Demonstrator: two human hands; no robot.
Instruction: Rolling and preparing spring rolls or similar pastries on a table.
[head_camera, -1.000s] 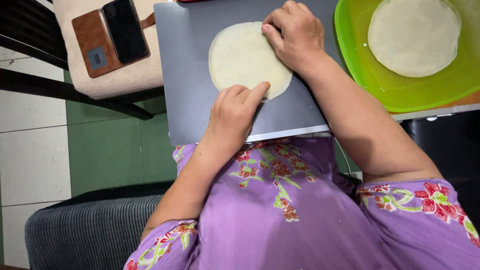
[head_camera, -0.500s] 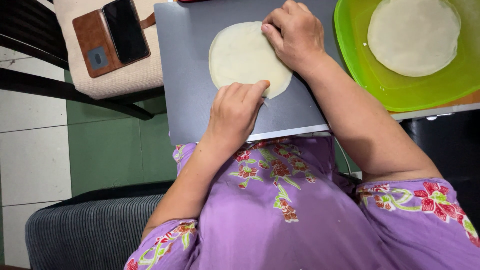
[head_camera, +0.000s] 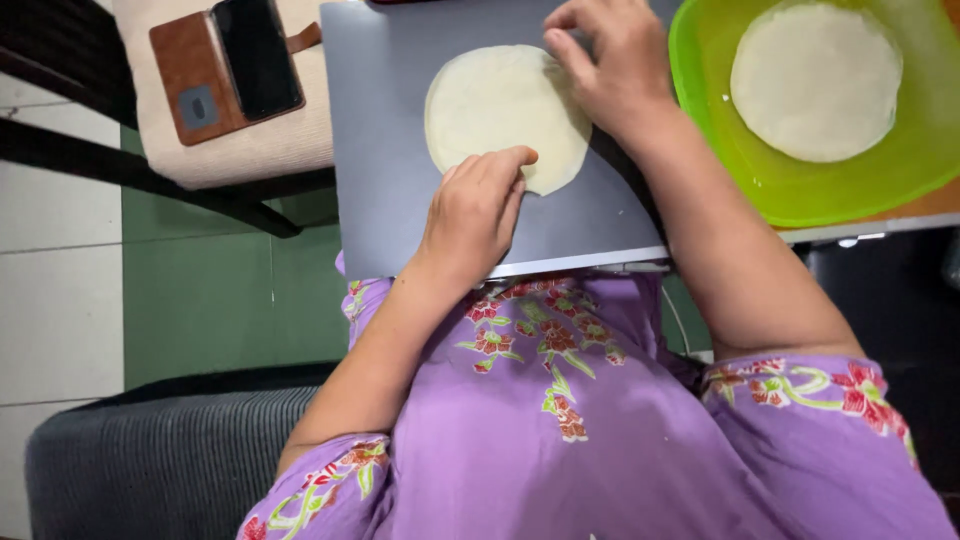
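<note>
So the round flat dough sheet (head_camera: 505, 112) lay on a grey board (head_camera: 400, 190) across the person's lap, with the left hand (head_camera: 478, 212) pressing flat on its near edge, fingers together. Right hand (head_camera: 612, 62) rested on the far edge, fingers curled loosely, gripping nothing. Just to the right, a green tray (head_camera: 800, 195) held another dough round (head_camera: 816, 80).

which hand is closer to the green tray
Right. The right hand rests on the far edge of the round dough sheet, just beside the green tray. The left hand touches the sheet's near edge, farther away.
</note>
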